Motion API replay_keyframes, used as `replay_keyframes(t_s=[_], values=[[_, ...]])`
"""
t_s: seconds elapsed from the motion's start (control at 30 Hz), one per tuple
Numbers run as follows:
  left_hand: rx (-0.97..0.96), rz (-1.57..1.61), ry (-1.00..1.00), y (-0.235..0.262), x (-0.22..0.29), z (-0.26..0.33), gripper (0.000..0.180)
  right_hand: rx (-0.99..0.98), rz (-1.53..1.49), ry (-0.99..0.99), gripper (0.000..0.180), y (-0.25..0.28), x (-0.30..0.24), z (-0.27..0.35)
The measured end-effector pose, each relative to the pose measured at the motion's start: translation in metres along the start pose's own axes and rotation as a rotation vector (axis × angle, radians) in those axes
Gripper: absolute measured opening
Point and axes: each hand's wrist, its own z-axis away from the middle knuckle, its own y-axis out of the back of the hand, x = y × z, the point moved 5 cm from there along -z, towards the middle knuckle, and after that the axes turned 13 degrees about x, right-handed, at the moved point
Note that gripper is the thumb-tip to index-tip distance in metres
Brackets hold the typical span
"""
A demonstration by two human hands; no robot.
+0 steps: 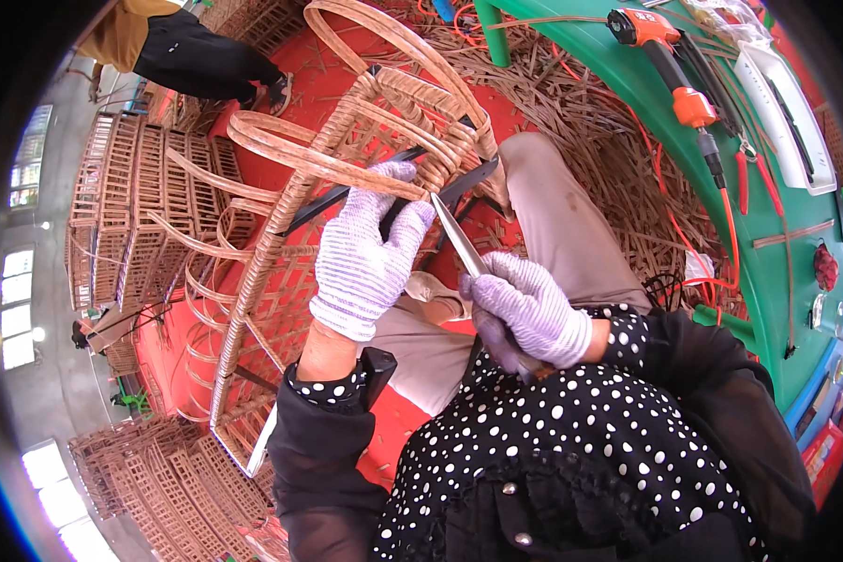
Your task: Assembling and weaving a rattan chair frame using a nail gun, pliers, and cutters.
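A partly woven wicker frame (270,239) of light brown strips, with long loose loops, leans in front of me and against my knees. My left hand (361,267), in a striped white and purple glove, has thumb and fingers closed on a rattan strip (323,169) at the frame's wrapped corner. In the same kind of glove, my right hand (529,304) grips a tapered metal awl (459,236). Its narrow tip meets the weave just beside my left thumb. Dark metal bars (468,178) show under the weaving at that corner. My right fingers partly hide the awl's handle.
On the right a green table (674,169) bears an orange and black power tool (665,70), a white tray (785,117) and red-handled pliers (757,178). An orange hose (735,244) hangs down. Rattan scraps (571,112) litter the floor. Another person (201,56) stands far left, near stacked wicker frames (131,211).
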Motion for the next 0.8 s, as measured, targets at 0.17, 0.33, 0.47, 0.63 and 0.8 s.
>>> replay_keyframes(t_s=[0.17,0.33,0.47,0.63,0.8], values=[[-0.054,0.028,0.144,0.004,-0.009,-0.010,0.033,-0.021,-0.032,-0.032,0.018,-0.006,-0.008,-0.004],[-0.008,0.140,0.069,0.001,-0.011,-0.016,0.033,-0.084,0.164,0.169,0.018,-0.005,-0.011,-0.021],[-0.004,0.087,0.100,0.007,-0.016,-0.017,0.028,-0.114,-0.387,-0.255,0.014,-0.033,-0.020,-0.007],[0.003,0.132,0.170,0.003,-0.011,-0.013,0.029,-0.068,-0.436,-0.316,0.015,-0.031,-0.028,-0.001],[0.041,0.126,0.077,0.001,-0.007,-0.010,0.029,0.013,-0.171,-0.052,0.018,-0.026,-0.015,-0.012]])
